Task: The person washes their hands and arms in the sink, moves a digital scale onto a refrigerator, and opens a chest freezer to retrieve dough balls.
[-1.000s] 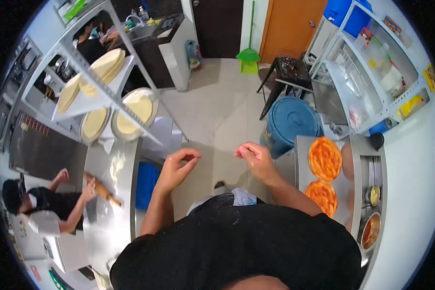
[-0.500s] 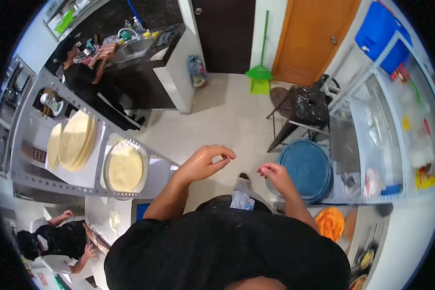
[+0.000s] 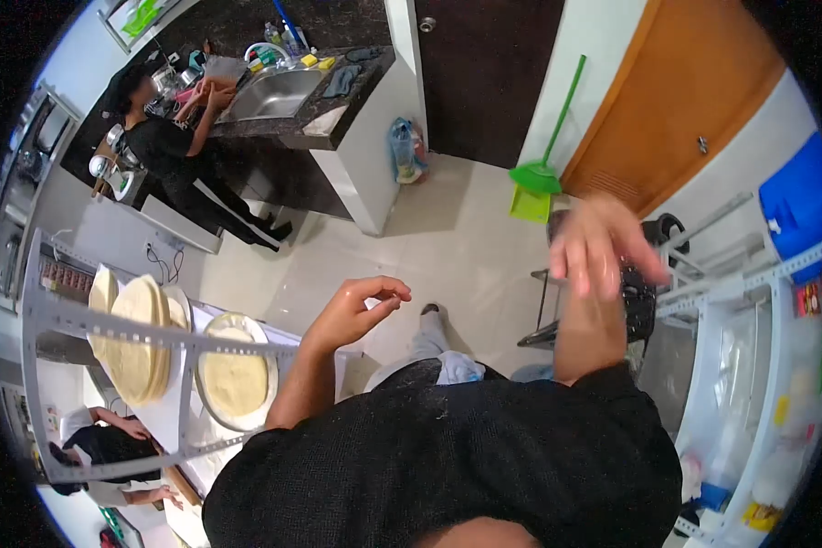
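Observation:
My left hand [image 3: 361, 309] is held over the floor in front of my body, fingers curled with a gap between thumb and fingers, and holds nothing. Raised higher at the right, my right hand [image 3: 605, 245] has its fingers spread and is slightly blurred; nothing is in it. Behind that hand stands a black stool [image 3: 637, 315], partly covered by it. Round flat dough sheets [image 3: 137, 342] are stacked on the shelf at the left, and a pan with a dough round [image 3: 235, 373] is beside them.
One person [image 3: 169, 146] stands by the sink [image 3: 274, 94]; another [image 3: 110, 452] works at the lower left. A green broom [image 3: 535, 177] and dustpan [image 3: 530, 205] stand near the orange door [image 3: 671, 110]. A metal rack [image 3: 735, 365] is at the right, a plastic bag [image 3: 407, 151] by the counter end.
The view has moved forward, past the blue drum and the sauced rounds. My right hand has risen and its fingers have spread. The person at the sink no longer holds the reddish tray seen before.

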A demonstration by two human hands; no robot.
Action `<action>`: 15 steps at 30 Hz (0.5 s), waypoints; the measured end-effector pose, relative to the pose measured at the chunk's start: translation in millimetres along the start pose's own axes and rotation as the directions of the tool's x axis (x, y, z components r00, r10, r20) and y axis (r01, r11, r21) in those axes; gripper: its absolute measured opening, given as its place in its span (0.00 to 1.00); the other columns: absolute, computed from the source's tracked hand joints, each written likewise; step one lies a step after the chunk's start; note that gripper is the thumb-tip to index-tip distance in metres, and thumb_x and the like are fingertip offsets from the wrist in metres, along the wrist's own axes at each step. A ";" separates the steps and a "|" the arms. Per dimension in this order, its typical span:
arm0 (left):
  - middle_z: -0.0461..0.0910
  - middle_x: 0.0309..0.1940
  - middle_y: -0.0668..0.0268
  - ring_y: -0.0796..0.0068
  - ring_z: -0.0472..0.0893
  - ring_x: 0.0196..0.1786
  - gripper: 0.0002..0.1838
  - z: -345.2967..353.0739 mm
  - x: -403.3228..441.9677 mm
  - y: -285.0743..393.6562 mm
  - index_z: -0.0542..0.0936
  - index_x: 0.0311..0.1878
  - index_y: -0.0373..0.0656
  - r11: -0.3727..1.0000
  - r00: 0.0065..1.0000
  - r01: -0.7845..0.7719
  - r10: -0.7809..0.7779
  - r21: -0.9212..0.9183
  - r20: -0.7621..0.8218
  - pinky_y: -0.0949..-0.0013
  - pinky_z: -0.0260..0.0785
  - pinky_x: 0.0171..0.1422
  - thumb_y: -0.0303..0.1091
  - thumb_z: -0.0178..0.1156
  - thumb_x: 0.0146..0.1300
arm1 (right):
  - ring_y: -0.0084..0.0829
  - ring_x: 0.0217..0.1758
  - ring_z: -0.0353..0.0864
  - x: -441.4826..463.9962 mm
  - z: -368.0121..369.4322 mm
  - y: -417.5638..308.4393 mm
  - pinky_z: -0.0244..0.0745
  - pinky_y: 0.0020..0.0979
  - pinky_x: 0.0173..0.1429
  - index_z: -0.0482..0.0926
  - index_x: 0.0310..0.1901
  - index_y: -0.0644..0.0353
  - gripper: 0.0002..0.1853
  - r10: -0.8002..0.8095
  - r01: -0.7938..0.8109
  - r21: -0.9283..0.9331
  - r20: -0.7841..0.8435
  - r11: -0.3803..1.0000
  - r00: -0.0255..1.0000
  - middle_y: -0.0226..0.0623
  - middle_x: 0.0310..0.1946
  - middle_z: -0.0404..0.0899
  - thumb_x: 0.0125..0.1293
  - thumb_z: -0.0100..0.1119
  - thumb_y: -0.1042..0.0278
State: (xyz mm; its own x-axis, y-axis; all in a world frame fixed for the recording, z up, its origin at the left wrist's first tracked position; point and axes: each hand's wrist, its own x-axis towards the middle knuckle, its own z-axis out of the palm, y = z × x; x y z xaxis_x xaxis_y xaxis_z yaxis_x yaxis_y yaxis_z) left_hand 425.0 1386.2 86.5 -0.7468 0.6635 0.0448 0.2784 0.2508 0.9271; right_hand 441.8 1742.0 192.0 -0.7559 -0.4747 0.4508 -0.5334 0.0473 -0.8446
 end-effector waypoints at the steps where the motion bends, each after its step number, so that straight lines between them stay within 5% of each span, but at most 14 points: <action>1: 0.89 0.48 0.65 0.74 0.86 0.48 0.08 -7.5 13.6 -2.1 0.86 0.51 0.38 0.999 0.999 0.044 -0.044 0.017 0.006 0.67 0.78 0.51 0.26 0.64 0.72 | 0.32 0.54 0.85 9.0 19.5 4.9 0.79 0.37 0.56 0.83 0.60 0.59 0.22 0.370 -0.609 -0.270 -0.592 0.746 0.716 0.42 0.51 0.85 0.69 0.65 0.57; 2: 0.89 0.48 0.65 0.74 0.86 0.49 0.08 -17.3 26.2 -3.3 0.86 0.51 0.38 0.995 0.996 0.088 -0.089 0.039 0.011 0.67 0.78 0.53 0.26 0.64 0.72 | 0.32 0.54 0.85 73.2 -30.8 139.6 0.79 0.37 0.56 0.83 0.60 0.59 0.22 0.372 -0.605 -0.262 -0.590 0.752 0.717 0.42 0.51 0.85 0.69 0.65 0.57; 3: 0.89 0.48 0.64 0.74 0.86 0.49 0.08 -33.6 42.7 -5.0 0.86 0.51 0.37 0.990 0.992 0.124 -0.124 0.066 0.001 0.67 0.78 0.55 0.27 0.64 0.72 | 0.29 0.51 0.86 65.0 -41.5 190.8 0.79 0.34 0.52 0.84 0.58 0.59 0.19 0.254 -0.329 -0.918 -0.272 0.222 0.928 0.42 0.46 0.86 0.66 0.63 0.67; 4: 0.89 0.48 0.64 0.74 0.86 0.49 0.08 -55.0 58.9 -9.5 0.86 0.51 0.37 0.989 0.992 0.122 -0.121 0.085 -0.017 0.67 0.78 0.55 0.27 0.64 0.72 | 0.30 0.51 0.86 53.0 -55.1 238.7 0.79 0.33 0.52 0.84 0.58 0.61 0.19 0.496 -0.500 -0.697 -0.234 0.514 0.836 0.42 0.44 0.86 0.66 0.60 0.71; 5: 0.89 0.48 0.64 0.74 0.86 0.50 0.09 -72.0 78.4 -17.7 0.86 0.51 0.37 0.994 0.997 0.071 -0.068 0.084 -0.041 0.67 0.78 0.57 0.27 0.64 0.72 | 0.31 0.50 0.86 60.2 -56.9 232.4 0.79 0.33 0.52 0.83 0.57 0.62 0.18 0.687 -0.662 -0.368 -0.080 0.653 0.722 0.42 0.43 0.87 0.66 0.57 0.75; 6: 0.89 0.48 0.64 0.73 0.86 0.51 0.09 -83.5 97.4 -27.4 0.86 0.51 0.37 0.997 0.998 0.021 -0.016 0.074 -0.061 0.67 0.77 0.58 0.27 0.64 0.72 | 0.31 0.50 0.86 81.1 -75.3 235.6 0.79 0.33 0.52 0.83 0.57 0.62 0.18 0.679 -0.652 -0.378 -0.076 0.658 0.730 0.42 0.43 0.87 0.66 0.57 0.75; 9: 0.89 0.48 0.64 0.74 0.85 0.51 0.09 -106.7 145.2 -44.9 0.86 0.52 0.37 1.000 0.998 0.004 -0.002 0.024 -0.061 0.66 0.77 0.60 0.27 0.64 0.72 | 0.33 0.50 0.87 98.0 -114.2 231.6 0.81 0.39 0.54 0.83 0.58 0.61 0.20 0.374 -0.359 -0.607 -0.108 0.709 0.921 0.42 0.45 0.88 0.67 0.50 0.78; 11: 0.89 0.49 0.64 0.74 0.85 0.52 0.10 -132.6 192.6 -46.5 0.86 0.53 0.37 1.000 0.998 0.002 -0.001 0.016 -0.056 0.66 0.77 0.61 0.26 0.64 0.72 | 0.35 0.52 0.85 125.9 -147.7 185.9 0.78 0.34 0.60 0.84 0.53 0.66 0.16 0.369 -0.398 -0.318 -0.150 0.860 0.917 0.42 0.47 0.87 0.66 0.55 0.76; 15: 0.88 0.50 0.65 0.74 0.85 0.53 0.10 -146.2 267.6 -34.7 0.85 0.54 0.38 0.999 0.998 -0.054 0.054 -0.006 -0.035 0.66 0.77 0.61 0.26 0.64 0.72 | 0.42 0.52 0.85 143.8 -176.5 54.5 0.76 0.41 0.65 0.84 0.52 0.67 0.14 0.077 -0.080 -0.397 -0.024 0.914 0.997 0.40 0.49 0.87 0.69 0.56 0.73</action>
State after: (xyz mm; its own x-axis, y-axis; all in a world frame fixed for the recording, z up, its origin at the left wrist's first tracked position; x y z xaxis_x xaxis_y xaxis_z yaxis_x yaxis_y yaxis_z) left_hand 127.2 1452.0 120.6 -0.7514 0.6510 0.1076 0.3150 0.2105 0.9255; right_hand 237.0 1831.4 261.8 -0.8037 -0.4481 0.3915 -0.5777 0.4303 -0.6936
